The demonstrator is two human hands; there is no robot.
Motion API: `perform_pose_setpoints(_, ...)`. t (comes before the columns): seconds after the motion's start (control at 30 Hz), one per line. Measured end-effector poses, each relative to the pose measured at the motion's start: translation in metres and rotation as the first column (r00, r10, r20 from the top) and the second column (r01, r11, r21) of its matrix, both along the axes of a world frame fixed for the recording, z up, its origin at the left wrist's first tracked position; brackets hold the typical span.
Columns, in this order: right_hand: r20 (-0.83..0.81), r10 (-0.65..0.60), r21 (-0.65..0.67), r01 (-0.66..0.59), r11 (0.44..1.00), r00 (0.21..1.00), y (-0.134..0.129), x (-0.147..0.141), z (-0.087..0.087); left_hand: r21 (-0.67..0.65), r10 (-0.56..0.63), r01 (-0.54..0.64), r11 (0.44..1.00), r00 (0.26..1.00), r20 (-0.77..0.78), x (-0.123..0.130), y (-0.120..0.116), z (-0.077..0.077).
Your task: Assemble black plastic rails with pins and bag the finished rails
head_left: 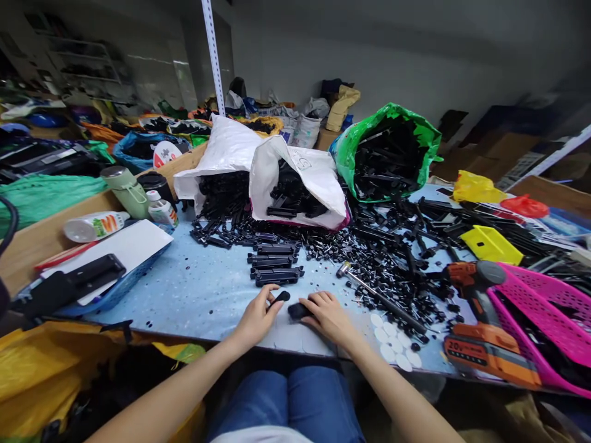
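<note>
My left hand (259,315) pinches a small black part (280,298) between thumb and fingers, near the front edge of the blue table. Just to its right, my right hand (327,314) is closed on another black piece (299,310), which rests low over the tabletop. The two pieces are a small gap apart. Beyond my hands lies a stack of long black parts (277,275), set side by side. A hammer (383,298) lies to the right of my right hand, beside a loose heap of small black parts and screws (369,258).
White open bags (323,178) and a green bag (392,117) of black parts stand at the back. Round white discs (389,341), an orange drill (489,354) and a pink basket (549,283) are at the right. Bottles and a blue tray (138,274) occupy the left.
</note>
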State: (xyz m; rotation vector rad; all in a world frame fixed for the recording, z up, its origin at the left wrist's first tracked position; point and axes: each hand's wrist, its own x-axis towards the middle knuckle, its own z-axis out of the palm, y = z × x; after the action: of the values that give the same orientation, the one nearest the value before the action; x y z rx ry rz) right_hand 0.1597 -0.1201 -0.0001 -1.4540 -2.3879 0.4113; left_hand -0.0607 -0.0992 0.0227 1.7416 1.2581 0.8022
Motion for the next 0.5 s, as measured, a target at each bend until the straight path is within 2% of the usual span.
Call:
perform_pose_setpoints(0.1, -0.012, -0.050, -0.028, 0.050, 0.998, 0.999, 0.008, -0.022, 0.005, 0.044, 0.022, -0.025, 0.999, 0.997, 0.068, 0.009, -0.005, 0.000)
perform_pose_setpoints(0.17, -0.140, -0.077, -0.070, 0.068, 0.995, 0.987, 0.007, -0.028, 0.006, 0.092, 0.056, -0.065, 0.994, 0.993, 0.104, 0.011, -0.008, 0.000)
perform_pose_setpoints(0.23, -0.353, -0.160, -0.172, 0.104, 0.980, 0.922, 0.003, -0.030, 0.005, 0.122, 0.082, -0.098, 0.988, 0.988, 0.133, 0.013, -0.011, 0.000)
perform_pose_setpoints(0.3, -0.587, -0.320, -0.365, 0.110, 0.924, 0.744, -0.001, -0.034, 0.006, 0.130, 0.080, -0.100, 0.986, 0.986, 0.149, 0.016, -0.014, 0.001)
perform_pose_setpoints(0.37, -0.721, -0.469, -0.546, -0.001, 0.838, 0.510, -0.004, -0.041, 0.008, 0.131, 0.057, -0.077, 0.988, 0.987, 0.148, 0.021, -0.016, 0.004)
perform_pose_setpoints(0.4, -0.750, -0.514, -0.591, -0.072, 0.804, 0.416, -0.005, -0.044, 0.010, 0.133, 0.046, -0.065, 0.989, 0.989, 0.139, 0.023, -0.017, 0.006)
perform_pose_setpoints(0.43, -0.770, -0.534, -0.603, -0.127, 0.787, 0.349, -0.005, -0.047, 0.011, 0.139, 0.037, -0.054, 0.989, 0.992, 0.123, 0.024, -0.017, 0.009)
perform_pose_setpoints(0.5, -0.807, -0.507, -0.569, -0.174, 0.803, 0.302, -0.004, -0.047, 0.015, 0.167, 0.023, -0.035, 0.985, 0.997, 0.074, 0.025, -0.018, 0.013)
